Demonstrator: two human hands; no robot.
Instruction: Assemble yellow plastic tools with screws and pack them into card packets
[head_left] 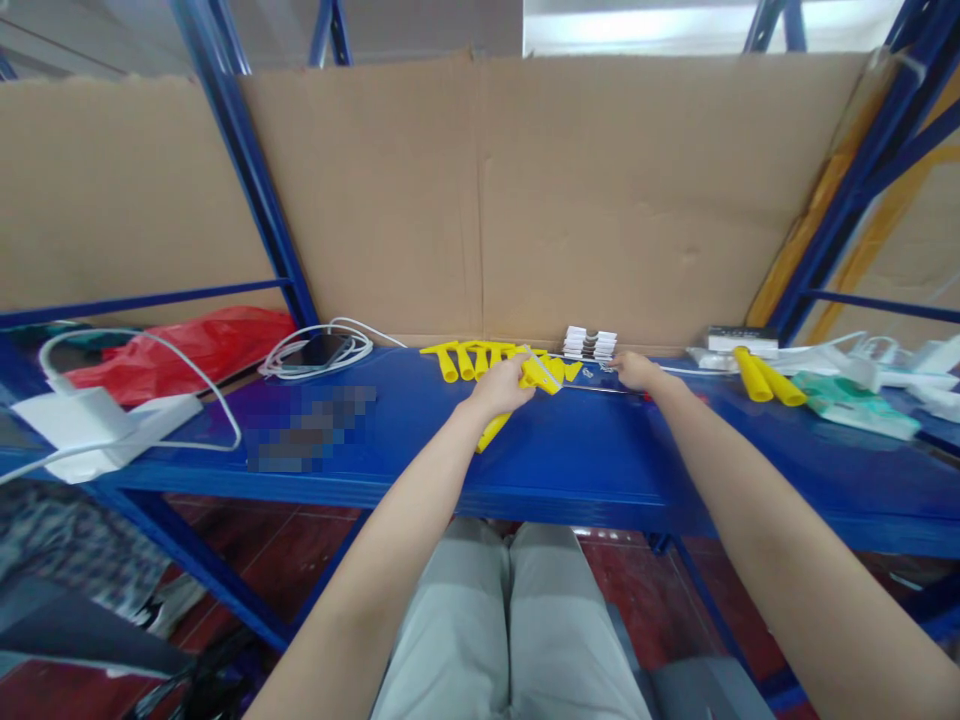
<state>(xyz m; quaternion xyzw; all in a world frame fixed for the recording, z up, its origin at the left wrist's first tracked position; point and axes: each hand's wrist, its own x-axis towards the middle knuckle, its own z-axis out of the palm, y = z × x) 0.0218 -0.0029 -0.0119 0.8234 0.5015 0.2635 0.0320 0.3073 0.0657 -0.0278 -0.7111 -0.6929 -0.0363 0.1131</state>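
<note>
My left hand (504, 388) is wrapped round a yellow T-shaped plastic scraper (541, 374); its head, with a pale strip along it, points up and right, and its round handle comes out below the hand. My right hand (636, 370) is low over the shelf with its fingers pinched together; what is between them is too small to make out. Small shiny metal pieces (588, 372) lie just left of those fingertips. Behind them stands a stack of small white boxes (589, 343). Several more yellow T-shaped scrapers (448, 364) lie in a row left of my left hand.
A cardboard sheet (600, 200) walls off the back of the blue shelf (570, 470). At left are a coiled white cable (279, 358), a red bag (202, 345) and a white power adapter (90, 425). Two yellow tubes (752, 375) and a green packet (855, 402) lie at right.
</note>
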